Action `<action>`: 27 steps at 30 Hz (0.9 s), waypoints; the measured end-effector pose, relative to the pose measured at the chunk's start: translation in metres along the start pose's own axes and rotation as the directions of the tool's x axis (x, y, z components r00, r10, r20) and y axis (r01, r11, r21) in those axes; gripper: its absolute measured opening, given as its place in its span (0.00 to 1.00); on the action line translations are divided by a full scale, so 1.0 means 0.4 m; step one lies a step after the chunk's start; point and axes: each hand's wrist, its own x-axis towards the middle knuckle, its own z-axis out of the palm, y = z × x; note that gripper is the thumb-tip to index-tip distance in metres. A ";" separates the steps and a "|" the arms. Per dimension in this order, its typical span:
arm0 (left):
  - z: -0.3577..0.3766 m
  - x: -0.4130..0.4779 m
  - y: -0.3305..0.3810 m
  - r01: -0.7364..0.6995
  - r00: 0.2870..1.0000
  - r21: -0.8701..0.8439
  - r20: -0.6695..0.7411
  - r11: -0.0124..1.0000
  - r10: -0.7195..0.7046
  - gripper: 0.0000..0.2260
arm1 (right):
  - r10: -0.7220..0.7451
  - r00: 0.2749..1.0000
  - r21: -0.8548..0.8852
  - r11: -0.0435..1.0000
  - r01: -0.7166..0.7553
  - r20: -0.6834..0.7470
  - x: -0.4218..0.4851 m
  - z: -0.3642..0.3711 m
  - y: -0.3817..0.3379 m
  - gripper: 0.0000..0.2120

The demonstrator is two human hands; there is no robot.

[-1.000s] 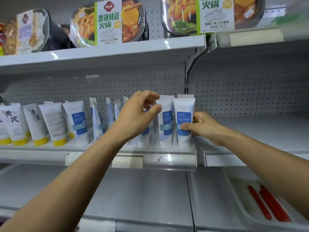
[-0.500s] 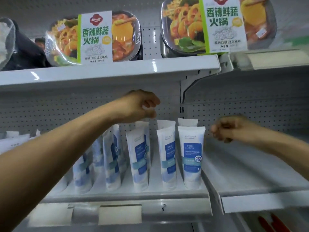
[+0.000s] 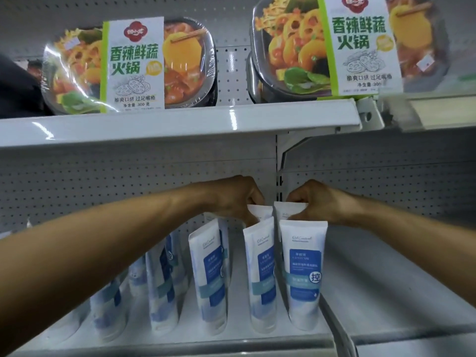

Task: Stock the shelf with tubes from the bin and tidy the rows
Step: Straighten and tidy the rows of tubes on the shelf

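The left forearm (image 3: 103, 253) hides much of the blurred leftmost tubes (image 3: 108, 313), both rear tubes (image 3: 289, 211) show only their tops, and the right hotpot tray (image 3: 291, 47) is cut by the top edge.

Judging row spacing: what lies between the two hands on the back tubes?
In the head view, only a narrow gap: the left hand pinches the left back tube, the right hand the right back tube.

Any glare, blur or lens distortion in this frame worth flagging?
Head view: glare streak on the upper shelf edge and sheen on the tray wrap; left tubes smeared soft, front right tube label sharp; shelf lines bow from the wide lens; top right corner blurred.
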 end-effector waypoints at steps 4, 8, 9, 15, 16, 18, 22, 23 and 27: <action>0.001 0.012 -0.021 0.037 0.999 0.053 -0.036 0.998 -0.035 0.12 | -0.043 0.999 -0.006 0.999 0.043 -0.030 0.018 0.001 0.014 0.11; 0.006 0.022 -0.029 0.064 0.996 0.069 -0.072 0.996 -0.059 0.14 | -0.084 0.996 -0.005 0.996 0.084 -0.029 0.042 0.011 0.023 0.07; 0.008 0.026 -0.030 0.065 0.995 0.074 -0.077 0.995 -0.060 0.14 | -0.084 0.996 0.000 0.996 0.084 -0.027 0.048 0.011 0.024 0.07; 0.009 0.040 -0.028 0.054 0.997 0.081 -0.063 0.995 -0.049 0.13 | -0.068 0.997 0.058 0.996 0.067 0.026 0.064 0.008 0.025 0.06; 0.009 0.041 -0.028 0.059 0.997 0.078 -0.063 0.995 -0.054 0.13 | -0.067 0.997 0.060 0.996 0.065 0.033 0.064 0.008 0.025 0.06; 0.010 0.042 -0.029 0.070 0.996 0.070 -0.061 0.995 -0.065 0.13 | -0.065 0.997 0.061 0.996 0.062 0.049 0.066 0.007 0.027 0.06; 0.010 0.044 -0.031 0.092 0.995 0.039 -0.045 0.995 -0.090 0.12 | -0.066 0.995 0.049 0.997 0.063 0.073 0.068 0.007 0.028 0.06; 0.010 0.044 -0.030 0.095 0.995 0.022 -0.030 0.995 -0.094 0.12 | -0.058 0.996 0.050 0.997 0.055 0.072 0.070 0.006 0.029 0.07; 0.011 0.050 -0.029 0.099 0.995 -0.005 0.017 0.995 -0.099 0.12 | -0.028 0.994 0.055 0.998 0.023 0.101 0.075 0.005 0.030 0.13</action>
